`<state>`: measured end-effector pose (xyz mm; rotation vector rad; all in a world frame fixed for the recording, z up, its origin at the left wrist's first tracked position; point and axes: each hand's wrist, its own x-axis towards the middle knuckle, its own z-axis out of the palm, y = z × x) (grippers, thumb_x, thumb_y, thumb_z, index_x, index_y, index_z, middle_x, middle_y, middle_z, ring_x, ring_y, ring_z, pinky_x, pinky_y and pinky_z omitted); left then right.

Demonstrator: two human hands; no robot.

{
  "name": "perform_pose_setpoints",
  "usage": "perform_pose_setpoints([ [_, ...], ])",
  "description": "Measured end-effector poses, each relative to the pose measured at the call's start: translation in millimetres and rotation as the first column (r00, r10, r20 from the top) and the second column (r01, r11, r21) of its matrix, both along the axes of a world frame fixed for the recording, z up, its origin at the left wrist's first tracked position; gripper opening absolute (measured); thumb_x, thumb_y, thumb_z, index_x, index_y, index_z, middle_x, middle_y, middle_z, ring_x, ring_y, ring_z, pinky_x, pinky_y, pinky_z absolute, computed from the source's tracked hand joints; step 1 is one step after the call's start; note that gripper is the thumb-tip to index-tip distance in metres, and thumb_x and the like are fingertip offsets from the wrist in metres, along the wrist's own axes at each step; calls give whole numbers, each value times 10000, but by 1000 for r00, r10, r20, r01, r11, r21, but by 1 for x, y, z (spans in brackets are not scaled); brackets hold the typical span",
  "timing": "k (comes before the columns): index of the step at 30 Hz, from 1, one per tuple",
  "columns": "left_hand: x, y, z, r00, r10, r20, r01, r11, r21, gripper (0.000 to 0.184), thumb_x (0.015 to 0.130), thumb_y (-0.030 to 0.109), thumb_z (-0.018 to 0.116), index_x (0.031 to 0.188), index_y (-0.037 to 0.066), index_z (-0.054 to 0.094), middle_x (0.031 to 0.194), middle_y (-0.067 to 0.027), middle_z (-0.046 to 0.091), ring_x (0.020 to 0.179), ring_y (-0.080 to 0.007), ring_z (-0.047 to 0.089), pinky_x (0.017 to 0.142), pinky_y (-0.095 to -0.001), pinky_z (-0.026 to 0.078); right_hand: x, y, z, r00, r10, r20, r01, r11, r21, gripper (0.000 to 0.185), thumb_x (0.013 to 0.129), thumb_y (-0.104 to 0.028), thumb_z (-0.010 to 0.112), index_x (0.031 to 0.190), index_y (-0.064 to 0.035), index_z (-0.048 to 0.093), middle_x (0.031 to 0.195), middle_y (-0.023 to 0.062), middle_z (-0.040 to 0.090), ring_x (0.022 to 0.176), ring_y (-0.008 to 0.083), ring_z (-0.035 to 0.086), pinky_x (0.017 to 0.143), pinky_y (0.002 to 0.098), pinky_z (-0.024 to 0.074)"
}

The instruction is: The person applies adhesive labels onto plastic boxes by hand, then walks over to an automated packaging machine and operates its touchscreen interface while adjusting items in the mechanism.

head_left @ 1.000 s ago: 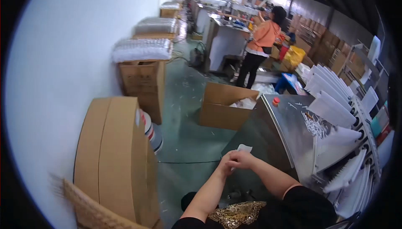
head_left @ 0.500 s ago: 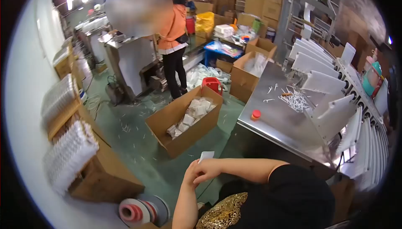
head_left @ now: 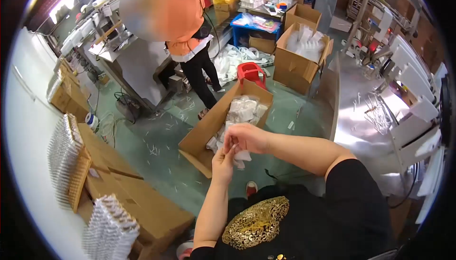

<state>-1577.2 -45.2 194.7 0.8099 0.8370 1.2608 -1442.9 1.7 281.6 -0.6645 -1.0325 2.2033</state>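
My left hand (head_left: 222,166) is closed, its fingers pinched together against my right hand (head_left: 249,139), which curls over from above. A small white plastic packet (head_left: 242,155) hangs at my fingers, just below my right palm. My hands hide part of it, so which fingers hold it is hard to see. Beyond them, on the floor, stands a long open cardboard box (head_left: 202,136) with many white packets (head_left: 244,109) piled inside. My hands overlap the near side of this box in the view.
A person in an orange top (head_left: 190,36) stands at a machine beyond the box. A red plastic stool (head_left: 251,73) is behind the box. To the right is a metal table (head_left: 349,122) with loose white pieces (head_left: 377,115). Stacked cartons (head_left: 137,193) line the left wall.
My view has shifted, and the box now appears closer. My hands have risen, with my right hand now curled above the left. The white packet has moved from above my hands to below them.
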Motion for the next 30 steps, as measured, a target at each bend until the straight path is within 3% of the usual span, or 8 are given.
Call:
perform_pose_setpoints([
  [3, 4, 47, 19, 999, -2, 33, 2, 1000, 5, 219, 857, 87, 497, 1061, 6, 513, 1008, -49, 555, 878, -124, 536, 739, -253, 438, 6, 44, 16, 1000, -2, -14, 2, 1000, 14, 291, 876, -317, 451, 786, -54, 538, 776, 21, 517, 788, 118, 493, 714, 287, 426],
  [7, 8, 135, 32, 990, -21, 141, 35, 995, -96, 138, 858, 138, 513, 938, 27, 528, 888, -57, 579, 796, -116, 549, 679, -248, 457, 31, 66, 40, 981, 3, 193, -98, 871, 482, 298, 853, -311, 468, 868, -25, 551, 925, 84, 561, 1014, 201, 504, 922, 447, 338],
  [9, 15, 182, 34, 976, -22, 219, 44, 994, -96, 136, 862, 130, 500, 951, 28, 507, 910, -76, 575, 834, -140, 552, 717, -273, 462, 41, 60, 50, 639, -461, 616, -614, 176, 769, 258, 796, -315, 542, 812, -58, 554, 887, 57, 558, 1061, 218, 481, 979, 572, 174],
  [13, 61, 237, 43, 913, -289, 289, 306, 952, -16, 111, 850, 79, 451, 943, 25, 479, 943, -115, 560, 868, -212, 555, 781, -339, 458, 80, 70, 46, 402, -730, 553, -733, 105, 672, 240, 736, -319, 590, 736, -85, 538, 853, 34, 547, 1070, 228, 472, 965, 636, 80],
  [19, 160, 265, 46, 532, -715, 453, 760, 640, 118, 69, 808, 112, 520, 815, 72, 464, 854, -60, 522, 788, -173, 528, 741, -287, 438, 144, 71, 34, 157, -779, 607, -681, 359, 638, 246, 717, -314, 596, 657, -92, 510, 735, 28, 538, 934, 217, 536, 982, 619, 53],
  [23, 250, 244, 64, 577, -791, 202, 779, 607, 153, 178, 805, 92, 559, 949, 90, 454, 1011, -66, 510, 874, -166, 524, 760, -290, 447, 196, 77, 36, 60, -783, 620, -644, 444, 623, 251, 716, -313, 592, 622, -95, 510, 654, 28, 536, 735, 217, 567, 927, 541, 294],
  [26, 298, 244, 64, 313, -948, 54, 949, 311, -45, 368, 831, 191, 560, 1137, 47, 415, 1023, -95, 537, 884, -169, 536, 770, -305, 450, 230, 82, 18, 72, -754, 653, -564, 509, 650, 250, 711, -316, 581, 617, -85, 559, 575, 44, 531, 597, 225, 564, 696, 416, 458],
  [30, 347, 254, 45, 209, -978, -1, 977, 209, -43, 335, 843, 190, 540, 1118, 31, 431, 1037, -117, 545, 909, -181, 541, 795, -314, 447, 274, 87, 13, 92, -770, 632, -549, 490, 677, 257, 717, -315, 583, 621, -80, 551, 556, 53, 525, 552, 235, 549, 499, 354, 433],
])
